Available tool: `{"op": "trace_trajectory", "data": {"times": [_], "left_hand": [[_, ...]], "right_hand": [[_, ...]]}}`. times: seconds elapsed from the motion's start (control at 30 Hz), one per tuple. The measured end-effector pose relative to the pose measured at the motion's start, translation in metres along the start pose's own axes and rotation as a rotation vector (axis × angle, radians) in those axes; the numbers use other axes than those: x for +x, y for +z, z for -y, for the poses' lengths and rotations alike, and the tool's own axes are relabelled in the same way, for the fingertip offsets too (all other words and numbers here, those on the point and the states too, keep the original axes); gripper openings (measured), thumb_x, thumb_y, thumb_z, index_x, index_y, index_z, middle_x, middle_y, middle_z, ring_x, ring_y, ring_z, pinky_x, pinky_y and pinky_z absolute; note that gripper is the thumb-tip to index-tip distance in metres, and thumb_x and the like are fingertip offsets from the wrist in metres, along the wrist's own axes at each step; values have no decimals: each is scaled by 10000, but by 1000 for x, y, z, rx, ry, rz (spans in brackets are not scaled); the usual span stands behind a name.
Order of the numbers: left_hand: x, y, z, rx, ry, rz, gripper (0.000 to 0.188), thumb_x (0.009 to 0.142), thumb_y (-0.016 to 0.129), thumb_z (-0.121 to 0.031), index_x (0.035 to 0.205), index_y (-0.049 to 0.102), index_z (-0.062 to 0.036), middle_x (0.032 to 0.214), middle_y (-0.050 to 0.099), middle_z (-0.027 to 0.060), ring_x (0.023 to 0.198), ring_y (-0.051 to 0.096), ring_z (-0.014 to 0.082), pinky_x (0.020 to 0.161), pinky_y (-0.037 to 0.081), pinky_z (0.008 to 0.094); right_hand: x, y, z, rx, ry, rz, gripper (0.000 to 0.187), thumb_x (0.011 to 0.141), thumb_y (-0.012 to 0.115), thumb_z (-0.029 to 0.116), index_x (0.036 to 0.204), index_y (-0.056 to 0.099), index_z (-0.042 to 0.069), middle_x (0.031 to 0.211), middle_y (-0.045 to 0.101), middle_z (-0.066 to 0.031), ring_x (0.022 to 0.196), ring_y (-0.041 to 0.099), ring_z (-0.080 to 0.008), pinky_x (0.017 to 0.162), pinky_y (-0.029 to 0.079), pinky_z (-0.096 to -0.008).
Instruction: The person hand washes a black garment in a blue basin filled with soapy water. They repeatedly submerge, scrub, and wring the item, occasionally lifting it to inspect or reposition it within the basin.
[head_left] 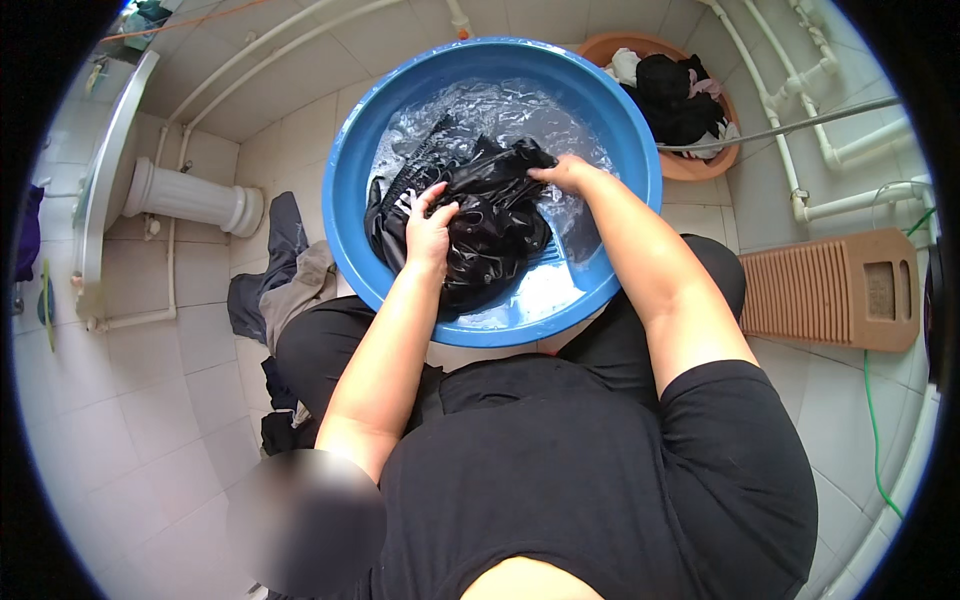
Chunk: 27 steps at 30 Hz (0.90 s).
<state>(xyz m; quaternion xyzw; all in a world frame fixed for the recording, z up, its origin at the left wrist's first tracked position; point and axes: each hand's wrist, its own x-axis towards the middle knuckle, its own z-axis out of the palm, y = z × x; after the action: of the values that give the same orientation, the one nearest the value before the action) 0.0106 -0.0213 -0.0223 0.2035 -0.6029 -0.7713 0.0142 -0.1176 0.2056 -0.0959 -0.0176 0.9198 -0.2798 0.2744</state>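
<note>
A shiny, wet black garment [495, 235] lies bunched in a large blue basin [342, 165] of water. At its right upper end, my right hand [565, 173] pinches a fold of the cloth between thumb and fingers. My left hand [427, 232] is on the garment's left part, its fingers curled over the cloth with the thumb to the right; some fingertips are hidden. A ribbed strip of the garment and a small whitish piece show beside the left fingers. Part of a ribbed blue surface [553, 250] shows in the basin right of the garment.
Behind the basin at right, an orange tub [725, 165] holds dark and white clothes. A brown washboard [800, 292] lies right, near a green cord [876, 430]. Dark and grey clothes [285, 240] lie on the tiles left, by a white pedestal [195, 197]. White pipes line the walls.
</note>
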Motion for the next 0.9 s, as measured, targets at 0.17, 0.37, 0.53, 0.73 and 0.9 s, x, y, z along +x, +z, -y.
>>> {"op": "trace_trajectory", "data": {"times": [0.17, 0.37, 0.53, 0.73, 0.9], "left_hand": [[0, -6, 5, 47, -21, 49, 407, 738, 517, 59, 1127, 565, -54, 1011, 587, 83, 851, 569, 157, 777, 461, 247], [4, -15, -1, -587, -278, 152, 333, 866, 440, -228, 1153, 521, -81, 1073, 583, 120, 952, 582, 260, 851, 466, 390], [-24, -27, 7, -422, 204, 483, 429, 895, 408, -399, 1155, 504, -72, 1143, 533, 85, 1073, 492, 192, 914, 401, 351], [-4, -13, 5, -496, -174, 180, 313, 877, 461, -328, 1031, 566, -77, 997, 591, 85, 915, 567, 189, 813, 466, 340], [-13, 9, -18, -406, -426, -21, 240, 850, 487, -260, 902, 600, -55, 880, 616, 65, 791, 596, 178, 759, 485, 319]], "right_hand": [[-11, -3, 27, -6, -164, -276, 572, 681, 589, 425, 1071, 601, 6, 1211, 520, -148, 1085, 524, -271, 907, 416, -332], [-88, 14, 118, 244, -910, -233, 373, 642, 628, 332, 852, 650, 26, 1143, 543, -85, 1000, 546, -265, 857, 445, -339], [-162, 35, 160, 132, -1210, -213, 265, 654, 647, 319, 729, 603, 69, 912, 562, -73, 837, 571, -261, 707, 484, -363], [-129, 43, 150, 201, -1139, -589, 287, 715, 639, 359, 719, 585, 77, 730, 598, -103, 644, 584, -278, 573, 480, -363], [-102, 45, 130, 141, -769, -581, 250, 762, 574, 304, 638, 565, 87, 653, 556, -127, 611, 560, -317, 535, 454, -396]]}}
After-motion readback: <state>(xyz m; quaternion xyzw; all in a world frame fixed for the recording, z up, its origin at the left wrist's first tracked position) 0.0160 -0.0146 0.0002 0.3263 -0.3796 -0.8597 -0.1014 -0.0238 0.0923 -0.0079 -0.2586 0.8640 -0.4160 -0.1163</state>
